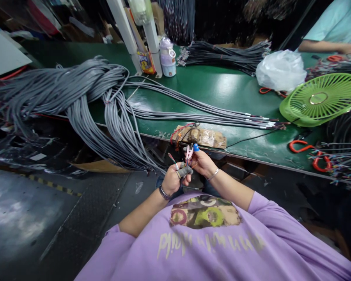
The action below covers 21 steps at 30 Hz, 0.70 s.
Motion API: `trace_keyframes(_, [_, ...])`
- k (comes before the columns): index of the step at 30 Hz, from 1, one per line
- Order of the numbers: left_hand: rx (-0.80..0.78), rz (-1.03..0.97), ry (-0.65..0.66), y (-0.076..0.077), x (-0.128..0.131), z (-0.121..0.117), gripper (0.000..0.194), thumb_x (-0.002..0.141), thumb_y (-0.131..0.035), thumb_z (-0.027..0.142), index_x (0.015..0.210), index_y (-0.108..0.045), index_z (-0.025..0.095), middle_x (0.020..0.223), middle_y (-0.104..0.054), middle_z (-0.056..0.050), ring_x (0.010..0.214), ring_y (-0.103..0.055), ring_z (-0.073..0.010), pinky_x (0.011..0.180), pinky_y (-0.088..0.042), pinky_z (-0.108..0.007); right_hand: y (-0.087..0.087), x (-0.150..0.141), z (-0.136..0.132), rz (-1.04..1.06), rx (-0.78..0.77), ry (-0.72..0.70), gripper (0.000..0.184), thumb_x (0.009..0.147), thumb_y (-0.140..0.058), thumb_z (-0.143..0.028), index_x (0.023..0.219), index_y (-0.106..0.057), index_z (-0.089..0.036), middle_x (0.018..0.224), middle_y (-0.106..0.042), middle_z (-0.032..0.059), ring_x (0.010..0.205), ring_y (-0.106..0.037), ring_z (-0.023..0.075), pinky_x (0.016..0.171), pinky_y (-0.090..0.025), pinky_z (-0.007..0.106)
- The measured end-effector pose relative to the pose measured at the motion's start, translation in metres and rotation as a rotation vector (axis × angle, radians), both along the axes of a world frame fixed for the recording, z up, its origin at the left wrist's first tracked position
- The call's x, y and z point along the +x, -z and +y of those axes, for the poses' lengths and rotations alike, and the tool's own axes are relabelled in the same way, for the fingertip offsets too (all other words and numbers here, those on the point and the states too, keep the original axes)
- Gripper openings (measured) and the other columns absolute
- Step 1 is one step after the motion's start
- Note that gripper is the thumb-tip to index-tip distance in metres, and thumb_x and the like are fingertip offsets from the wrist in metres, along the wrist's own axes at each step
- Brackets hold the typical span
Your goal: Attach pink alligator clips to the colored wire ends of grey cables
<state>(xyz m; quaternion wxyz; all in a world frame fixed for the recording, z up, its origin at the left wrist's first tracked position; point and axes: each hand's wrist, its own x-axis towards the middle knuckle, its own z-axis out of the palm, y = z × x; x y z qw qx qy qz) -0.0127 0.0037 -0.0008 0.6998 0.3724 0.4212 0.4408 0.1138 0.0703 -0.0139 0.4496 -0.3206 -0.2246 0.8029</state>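
My left hand (175,178), a grey cover on its thumb, is closed round the end of a grey cable. Thin coloured wires (172,158) fan out above its fingers. Close beside it, my right hand (204,163) has a blue cover (195,147) on the thumb and pinches a small pink-and-white piece (188,153) whose kind I cannot make out. An orange-brown wire shows between the two hands. Both hands are just in front of the bench edge, below a wooden block (204,136) with red and black leads at its left end.
Grey cables (87,86) lie heaped on the green bench (236,84) and hang over its front edge. Farther back are a bottle (167,58), black cables (222,56) and a plastic bag (280,72). A green fan (318,99) stands right, near a co-worker's arm (321,46).
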Motion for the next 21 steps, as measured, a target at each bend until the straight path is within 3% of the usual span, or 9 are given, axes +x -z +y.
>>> trace_keyframes(11, [-0.027, 0.024, -0.025, 0.001, 0.001, 0.000, 0.039, 0.065, -0.074, 0.050, 0.067, -0.058, 0.013, 0.047, -0.058, 0.001, 0.033, -0.046, -0.0072, 0.034, -0.036, -0.019, 0.003, -0.003, 0.000, 0.020, -0.018, 0.068, 0.043, 0.072, -0.069, -0.058, 0.075, -0.063, -0.015, 0.058, -0.054, -0.0023, 0.051, -0.045, 0.0084, 0.053, -0.043, 0.023])
trace_keyframes(21, [0.012, 0.056, -0.060, -0.003, 0.000, -0.004, 0.038, 0.066, -0.074, 0.048, 0.067, -0.058, 0.014, 0.047, -0.058, 0.001, 0.033, -0.048, -0.0080, 0.034, -0.035, -0.018, -0.010, 0.003, -0.006, 0.055, -0.075, -0.066, 0.055, 0.080, -0.049, -0.070, 0.084, -0.064, -0.017, 0.067, -0.062, 0.0021, 0.055, -0.054, 0.0112, 0.051, -0.044, 0.023])
